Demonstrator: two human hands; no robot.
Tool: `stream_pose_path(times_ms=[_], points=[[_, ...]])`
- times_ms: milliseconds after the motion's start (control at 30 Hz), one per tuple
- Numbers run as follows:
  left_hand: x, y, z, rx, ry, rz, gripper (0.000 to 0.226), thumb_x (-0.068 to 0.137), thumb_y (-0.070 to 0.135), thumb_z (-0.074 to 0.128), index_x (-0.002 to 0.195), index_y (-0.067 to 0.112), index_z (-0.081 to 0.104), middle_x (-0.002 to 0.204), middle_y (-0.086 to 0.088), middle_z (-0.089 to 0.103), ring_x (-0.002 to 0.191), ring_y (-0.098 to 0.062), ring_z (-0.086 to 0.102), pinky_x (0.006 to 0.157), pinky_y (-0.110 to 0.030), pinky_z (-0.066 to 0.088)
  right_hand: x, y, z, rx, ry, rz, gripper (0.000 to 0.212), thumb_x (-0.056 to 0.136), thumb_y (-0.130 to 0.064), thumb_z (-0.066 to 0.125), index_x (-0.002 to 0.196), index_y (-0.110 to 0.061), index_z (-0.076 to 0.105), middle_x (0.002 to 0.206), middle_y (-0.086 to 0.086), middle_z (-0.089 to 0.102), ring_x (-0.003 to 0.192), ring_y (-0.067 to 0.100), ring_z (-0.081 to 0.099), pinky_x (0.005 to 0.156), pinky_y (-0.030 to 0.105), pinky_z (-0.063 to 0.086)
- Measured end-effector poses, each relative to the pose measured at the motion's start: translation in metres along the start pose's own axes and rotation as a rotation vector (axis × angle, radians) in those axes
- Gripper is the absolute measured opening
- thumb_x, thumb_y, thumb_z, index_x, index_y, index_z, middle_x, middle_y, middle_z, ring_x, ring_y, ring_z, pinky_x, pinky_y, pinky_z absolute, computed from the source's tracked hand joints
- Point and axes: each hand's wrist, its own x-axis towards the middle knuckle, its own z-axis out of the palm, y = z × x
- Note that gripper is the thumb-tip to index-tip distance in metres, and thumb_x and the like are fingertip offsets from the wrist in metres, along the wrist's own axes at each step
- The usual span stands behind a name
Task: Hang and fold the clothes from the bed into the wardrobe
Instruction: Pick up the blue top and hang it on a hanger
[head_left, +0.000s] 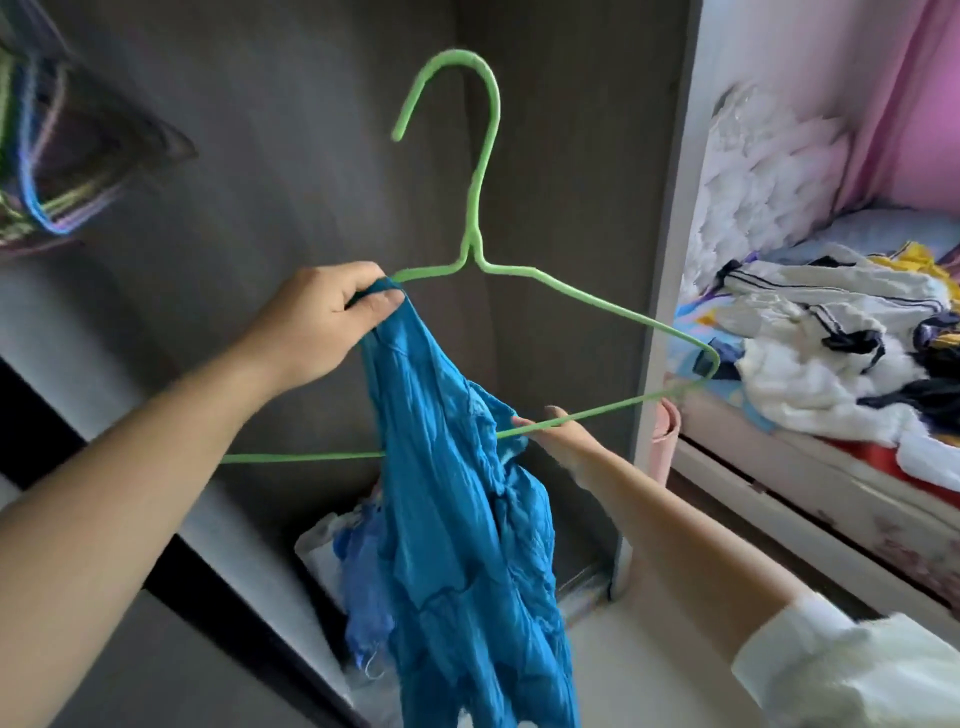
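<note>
The blue garment (457, 519) hangs in front of the open wardrobe (291, 156), bunched at its top end on the left shoulder of a green wire hanger (480, 228) and trailing down in a long crumpled fall toward the wardrobe floor. The left hand (327, 327) has its fingers and thumb curled round that gathered top edge together with the hanger's left arm, pinching cloth and wire as one. The right hand (556, 434) holds the hanger's bottom bar from underneath, fingers wrapped on the thin wire beside the cloth. The fabric looks thin, light and very soft, creased all over, so I judge it will slump and slide along the smooth wire rather than keep any shape; it needs holding at a seam or the neckline, spread wide, not by a loose fold. The hanger itself looks light and a little springy, best steadied near the neck below the hook while the garment's other shoulder is drawn over the bare right arm of the wire. More hangers (47, 156) show as a blur at the upper left inside the wardrobe, which is probably where this one goes. A pile of clothes (831, 332), mostly white and dark, lies on the bed (810, 483) to the right, well apart from the hands.
</note>
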Motion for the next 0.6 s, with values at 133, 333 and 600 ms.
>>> stream_pose_path(times_ms=[133, 333, 600], points=[[-0.019, -0.014, -0.025, -0.002, 0.078, -0.033, 0.038, 0.076, 0.053, 0.042, 0.067, 0.017, 0.051, 0.053, 0.006, 0.042, 0.052, -0.005, 0.038, 0.051, -0.018, 0.027, 0.008, -0.015, 0.036, 0.018, -0.187, 0.055, 0.008, 0.085, -0.009, 0.061, 0.081, -0.015, 0.057, 0.073, 0.003, 0.057, 0.042, 0.003, 0.053, 0.039, 0.013, 0.04], [-0.056, -0.049, -0.053, 0.065, 0.138, -0.238, 0.035, 0.071, 0.053, 0.046, 0.064, 0.019, 0.05, 0.048, 0.007, 0.038, 0.048, -0.006, 0.035, 0.049, -0.023, 0.024, 0.01, -0.025, 0.021, 0.618, -0.006, 0.022, 0.022, 0.09, 0.001, 0.039, 0.075, -0.01, 0.049, 0.057, 0.007, 0.057, 0.043, 0.014, 0.057, 0.038, 0.015, 0.044], [-0.063, -0.055, -0.027, 0.123, 0.102, -0.357, 0.049, 0.09, 0.036, 0.054, 0.052, 0.017, 0.03, 0.049, 0.004, 0.026, 0.046, -0.01, 0.028, 0.05, -0.03, 0.021, 0.019, -0.031, -0.009, 0.391, 0.156, -0.017, 0.015, 0.083, 0.004, 0.057, 0.072, -0.005, 0.054, 0.054, 0.006, 0.063, 0.047, 0.017, 0.061, 0.051, 0.027, 0.054]])
